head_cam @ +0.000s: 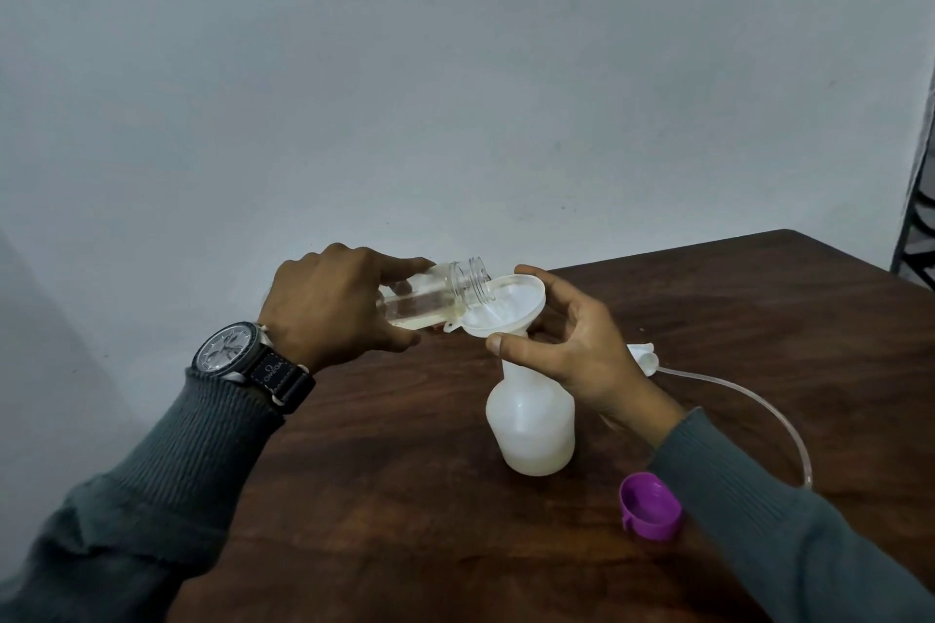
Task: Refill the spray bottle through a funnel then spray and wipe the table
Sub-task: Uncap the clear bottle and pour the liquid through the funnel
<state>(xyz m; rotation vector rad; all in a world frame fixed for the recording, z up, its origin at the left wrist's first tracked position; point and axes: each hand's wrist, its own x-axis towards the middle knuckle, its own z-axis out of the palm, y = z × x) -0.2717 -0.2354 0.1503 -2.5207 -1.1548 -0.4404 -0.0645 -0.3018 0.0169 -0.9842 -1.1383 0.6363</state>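
Head view: the refilling step is judged to be in hand. A clear bottle [435, 293], tilted almost level, is gripped in the curled fingers of the left hand [329, 303], with its open mouth just past the fingertips, over the white funnel [506, 303]. The funnel sits in the neck of the spray bottle [531, 425], which stands on the bench [405, 496]. Its rim is pinched between the thumb and fingers of the right hand [582, 344]. A steady tilt is called for next, so that nothing is spilt over the rim.

- The white translucent spray bottle [531, 425] stands upright, uncapped.
- A white funnel [506, 306] sits in its neck.
- A clear bottle [435, 298], tilted nearly level, its mouth over the funnel, holds pale liquid.
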